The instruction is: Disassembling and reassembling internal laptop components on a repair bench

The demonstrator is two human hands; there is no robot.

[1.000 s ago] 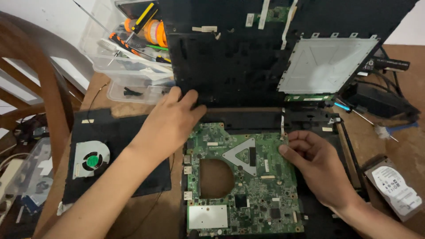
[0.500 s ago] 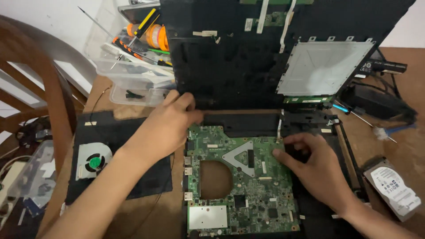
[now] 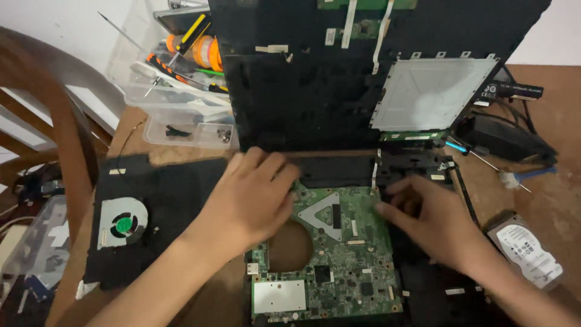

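Observation:
A green laptop motherboard (image 3: 339,260) with a round cut-out lies in the black laptop base (image 3: 339,169) on the wooden table. My left hand (image 3: 251,197) rests flat over the board's upper left corner, fingers spread toward the hinge edge. My right hand (image 3: 433,221) sits at the board's upper right edge, fingers curled down onto the black frame; what the fingertips grip is hidden. The upright black lid panel (image 3: 302,72) with a silver metal plate (image 3: 430,94) stands behind.
A black cover with a round cooling fan (image 3: 123,223) lies at left. A clear plastic box of screwdrivers and tools (image 3: 175,66) stands behind it. A hard drive (image 3: 526,254) lies at right, with a screwdriver (image 3: 478,154), a small brush (image 3: 514,178) and black cables. A wooden chair (image 3: 54,139) is far left.
My right hand has slid up and slightly right along the board's edge. My left hand stays on the upper left corner. The view has shifted a little.

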